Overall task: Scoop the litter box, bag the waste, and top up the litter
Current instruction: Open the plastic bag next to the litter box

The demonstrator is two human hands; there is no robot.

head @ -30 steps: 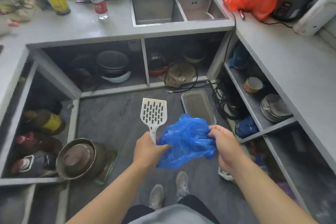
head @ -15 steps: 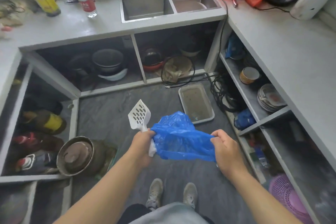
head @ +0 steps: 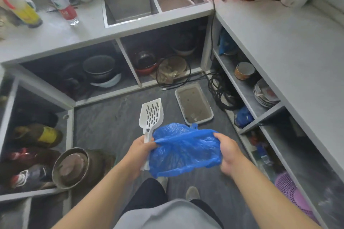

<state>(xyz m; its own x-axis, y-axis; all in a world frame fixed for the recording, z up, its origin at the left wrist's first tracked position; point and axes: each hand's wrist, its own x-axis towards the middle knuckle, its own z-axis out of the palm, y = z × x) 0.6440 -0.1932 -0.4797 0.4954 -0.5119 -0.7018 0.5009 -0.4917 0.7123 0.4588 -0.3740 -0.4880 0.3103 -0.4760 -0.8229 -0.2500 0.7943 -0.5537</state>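
Observation:
A grey litter box (head: 210, 118) with brownish litter lies on the dark floor by the right shelves. I hold a blue plastic bag (head: 183, 151) stretched wide between both hands, in front of my waist. My left hand (head: 140, 149) grips the bag's left edge together with the handle of a white slotted litter scoop (head: 151, 115), whose blade points up and away. My right hand (head: 228, 151) grips the bag's right edge. The bag hides the near corner of the litter box.
Tangled black cables (head: 218, 91) lie right of the litter box. A metal pot (head: 71, 168) stands at the floor's left. Open shelves hold pans, bottles and plates (head: 265, 94). A purple basket (head: 291, 190) sits low right. A double sink (head: 149, 3) is in the countertop.
My hands have pulled the blue bag wider apart, opening it out. The scoop has swung from tilted left to more upright. I have moved nearer the litter box.

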